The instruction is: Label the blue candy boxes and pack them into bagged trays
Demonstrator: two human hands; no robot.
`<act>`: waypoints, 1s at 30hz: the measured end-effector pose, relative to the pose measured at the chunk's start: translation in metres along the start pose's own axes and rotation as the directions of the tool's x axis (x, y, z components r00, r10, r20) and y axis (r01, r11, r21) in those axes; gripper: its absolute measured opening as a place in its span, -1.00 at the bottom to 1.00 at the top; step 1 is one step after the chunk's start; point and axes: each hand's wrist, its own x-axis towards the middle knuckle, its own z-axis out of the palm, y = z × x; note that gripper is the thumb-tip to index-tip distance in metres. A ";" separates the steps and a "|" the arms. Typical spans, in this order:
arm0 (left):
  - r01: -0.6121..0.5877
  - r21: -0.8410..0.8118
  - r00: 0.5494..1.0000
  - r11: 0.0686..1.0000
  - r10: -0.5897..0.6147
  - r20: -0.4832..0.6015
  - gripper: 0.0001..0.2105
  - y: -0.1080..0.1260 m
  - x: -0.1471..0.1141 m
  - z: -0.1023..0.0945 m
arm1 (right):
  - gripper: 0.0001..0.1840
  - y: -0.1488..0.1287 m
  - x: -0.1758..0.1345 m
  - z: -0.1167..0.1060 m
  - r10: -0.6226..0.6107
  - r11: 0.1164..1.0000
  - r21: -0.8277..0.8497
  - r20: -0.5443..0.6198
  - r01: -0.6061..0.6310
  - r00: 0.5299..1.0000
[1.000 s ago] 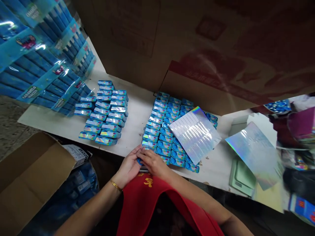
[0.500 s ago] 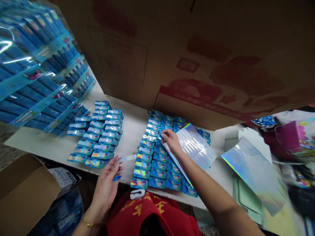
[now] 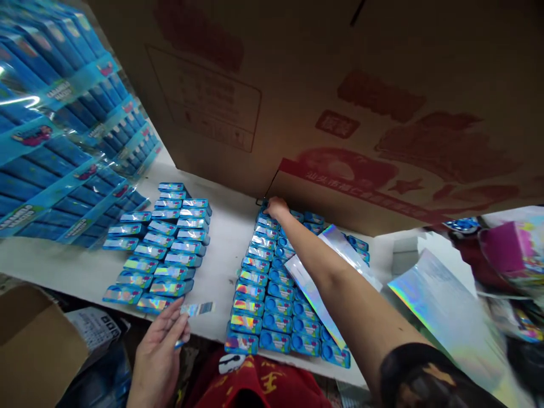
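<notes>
My left hand (image 3: pixel 159 345), low at the left near the table's front edge, is closed with thumb and finger pinching a shiny sticker strip (image 3: pixel 199 309). A bit of blue shows below its fingers, too small to name. My right hand (image 3: pixel 277 208) reaches to the far end of the left column of small blue boxes (image 3: pixel 280 323). Its bent fingers touch the farthest box; whether they hold anything is hidden. Most boxes in that column carry shiny stickers, while the columns beside it show round blue caps. A silvery sticker sheet (image 3: pixel 312 283) lies over the boxes under my right forearm.
Another group of blue boxes (image 3: pixel 185 246) stands on the white table (image 3: pixel 223 226) at left. Wrapped blue display packs (image 3: pixel 46 170) are piled behind it. A large carton (image 3: pixel 297 102) walls off the back. Another silvery sheet (image 3: pixel 446 311) lies right; an open carton (image 3: pixel 34 345) sits lower left.
My right hand has moved from the sticker sheet to the farthest box of the left column. My left hand has shifted down and left, still pinching the sticker strip.
</notes>
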 end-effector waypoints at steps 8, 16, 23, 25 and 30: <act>-0.017 -0.009 1.000 1.000 0.018 0.022 -0.49 0.009 0.010 0.017 | -0.48 -0.008 0.009 -0.002 0.065 0.994 -0.090 0.028 -0.063 0.997; 0.030 -0.078 0.977 0.997 -0.013 0.211 -0.52 0.023 0.014 0.047 | -0.77 -0.002 -0.149 0.040 -0.317 0.723 0.640 -0.030 0.262 0.948; -0.018 -0.186 0.978 0.982 0.056 0.199 -0.54 -0.008 0.014 0.072 | -0.60 -0.047 -0.266 0.110 -0.214 0.040 0.973 0.231 -0.227 0.949; -0.022 -0.202 0.974 0.979 0.067 0.218 -0.55 -0.016 0.008 0.076 | -0.57 -0.053 -0.264 0.116 -0.146 -0.058 0.969 0.231 -0.241 0.962; -0.038 -0.252 0.963 0.967 0.103 0.250 -0.60 -0.024 0.000 0.082 | -0.69 -0.048 -0.263 0.121 -0.086 -0.066 0.981 0.176 -0.182 0.981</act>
